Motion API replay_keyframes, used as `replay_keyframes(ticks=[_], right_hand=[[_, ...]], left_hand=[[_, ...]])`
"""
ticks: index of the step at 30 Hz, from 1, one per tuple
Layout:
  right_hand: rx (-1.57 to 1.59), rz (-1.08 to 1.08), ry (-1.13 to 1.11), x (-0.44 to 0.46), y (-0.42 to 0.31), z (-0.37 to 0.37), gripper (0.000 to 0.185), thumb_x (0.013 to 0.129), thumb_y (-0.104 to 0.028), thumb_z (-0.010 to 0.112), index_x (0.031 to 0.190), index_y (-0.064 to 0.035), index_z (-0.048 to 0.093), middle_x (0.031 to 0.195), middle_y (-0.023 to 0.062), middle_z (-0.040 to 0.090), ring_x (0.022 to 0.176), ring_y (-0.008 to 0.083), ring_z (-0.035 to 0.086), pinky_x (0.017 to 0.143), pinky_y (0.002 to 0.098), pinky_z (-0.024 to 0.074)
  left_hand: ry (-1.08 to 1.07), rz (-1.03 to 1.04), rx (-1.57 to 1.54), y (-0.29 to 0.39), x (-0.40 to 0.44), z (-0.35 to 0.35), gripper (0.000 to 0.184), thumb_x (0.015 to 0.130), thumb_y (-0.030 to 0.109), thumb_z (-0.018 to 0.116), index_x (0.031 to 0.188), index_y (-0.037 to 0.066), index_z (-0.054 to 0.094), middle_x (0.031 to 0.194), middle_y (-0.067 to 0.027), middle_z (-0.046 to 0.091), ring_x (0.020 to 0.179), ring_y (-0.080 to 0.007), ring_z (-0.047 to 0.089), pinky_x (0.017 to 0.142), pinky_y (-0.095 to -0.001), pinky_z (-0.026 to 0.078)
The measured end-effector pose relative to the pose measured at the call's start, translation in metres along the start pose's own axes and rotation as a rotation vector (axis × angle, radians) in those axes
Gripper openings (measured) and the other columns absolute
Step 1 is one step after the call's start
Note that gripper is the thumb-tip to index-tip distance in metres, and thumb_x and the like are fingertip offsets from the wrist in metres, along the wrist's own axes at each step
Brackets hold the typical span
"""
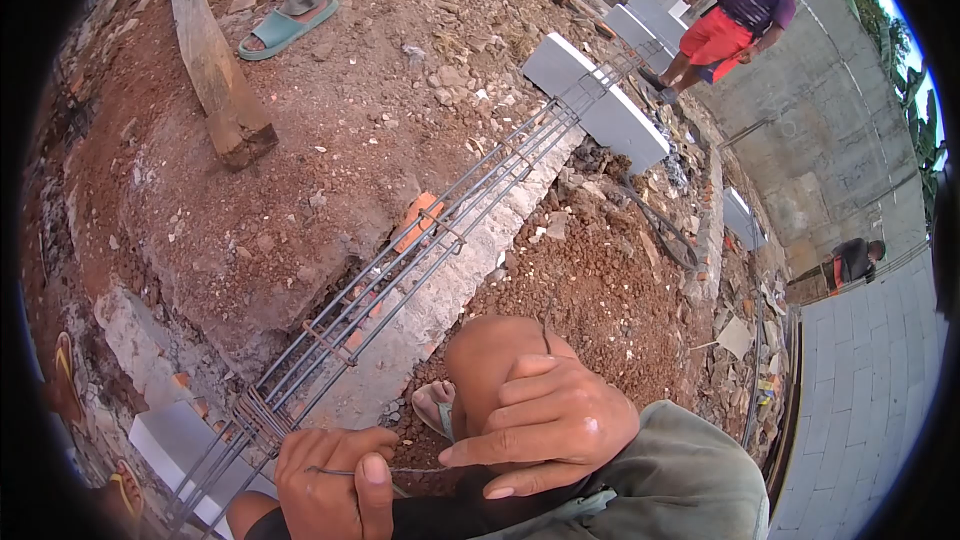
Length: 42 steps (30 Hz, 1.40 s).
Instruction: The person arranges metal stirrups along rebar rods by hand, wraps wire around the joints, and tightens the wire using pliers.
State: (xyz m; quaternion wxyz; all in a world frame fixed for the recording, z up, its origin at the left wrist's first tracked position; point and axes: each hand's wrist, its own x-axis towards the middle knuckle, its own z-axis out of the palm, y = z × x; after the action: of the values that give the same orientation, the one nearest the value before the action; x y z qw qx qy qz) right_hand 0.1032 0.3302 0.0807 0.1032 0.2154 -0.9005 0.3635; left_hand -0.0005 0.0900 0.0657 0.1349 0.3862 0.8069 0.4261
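Observation:
My left hand [335, 485] is closed around a thin wire [415, 470] at the bottom of the view, its thumb pressed near the wire. To the right, above my knee, my right hand [550, 425] has its fingers curled, with the thumb and a finger close to the wire's other end; its hold there is too small to make out. A long cage of steel bars [400, 265] runs diagonally from beside my left hand to the upper right, over a concrete strip [440, 305].
A wooden plank [215, 70] lies on the soil, near a sandalled foot [285, 30]. White blocks [595, 105] stand at the cage's far end. A person in red shorts [735, 25] stands beyond; another person [855, 262] is near the block wall [865, 380].

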Motion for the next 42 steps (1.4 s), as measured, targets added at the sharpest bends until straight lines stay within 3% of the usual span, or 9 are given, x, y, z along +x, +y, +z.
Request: replay_keyframes(ticks=[13, 16, 19, 42], right_hand=[[0.01, -0.028, -0.026, 0.0, 0.001, -0.002, 0.039, 0.094, -0.032, 0.075, 0.119, -0.0021, 0.073, 0.073, 0.0024, 0.057, 0.068, 0.0177, 0.058, 0.066, 0.0334, 0.0367], [0.045, -0.055, 0.019, 0.001, 0.005, 0.001, 0.041, 0.089, -0.028, 0.081, 0.116, 0.0017, 0.077, 0.072, 0.0014, 0.063, 0.057, 0.0147, 0.05, 0.061, 0.0326, 0.0271], [0.051, -0.053, 0.017, 0.002, 0.004, 0.0, 0.041, 0.089, -0.028, 0.081, 0.116, 0.0017, 0.077, 0.074, 0.0013, 0.064, 0.058, 0.0148, 0.051, 0.061, 0.0328, 0.0275], [0.053, -0.062, 0.042, -0.001, 0.005, 0.001, 0.039, 0.089, -0.028, 0.081, 0.114, 0.0023, 0.077, 0.072, 0.0008, 0.064, 0.058, 0.0144, 0.053, 0.062, 0.0329, 0.0282]], left_hand=[[-0.01, 0.011, -0.032, -0.001, 0.001, 0.0, 0.037, 0.107, 0.02, 0.045, 0.101, -0.002, 0.075, 0.086, -0.017, 0.073, 0.084, -0.0384, 0.068, 0.082, -0.0461, 0.05], [0.142, -0.048, -0.031, 0.001, 0.0, 0.018, 0.052, 0.108, 0.031, 0.041, 0.076, 0.002, 0.068, 0.066, -0.0088, 0.066, 0.069, -0.0294, 0.064, 0.079, -0.0442, 0.046], [-0.002, 0.0, -0.047, 0.002, 0.001, 0.0, 0.037, 0.107, 0.02, 0.045, 0.101, -0.003, 0.075, 0.087, -0.0176, 0.073, 0.085, -0.038, 0.069, 0.083, -0.0454, 0.05], [-0.003, 0.012, -0.036, 0.001, 0.001, 0.002, 0.041, 0.108, 0.023, 0.045, 0.101, -0.004, 0.075, 0.086, -0.0184, 0.074, 0.083, -0.0353, 0.07, 0.081, -0.043, 0.051]])
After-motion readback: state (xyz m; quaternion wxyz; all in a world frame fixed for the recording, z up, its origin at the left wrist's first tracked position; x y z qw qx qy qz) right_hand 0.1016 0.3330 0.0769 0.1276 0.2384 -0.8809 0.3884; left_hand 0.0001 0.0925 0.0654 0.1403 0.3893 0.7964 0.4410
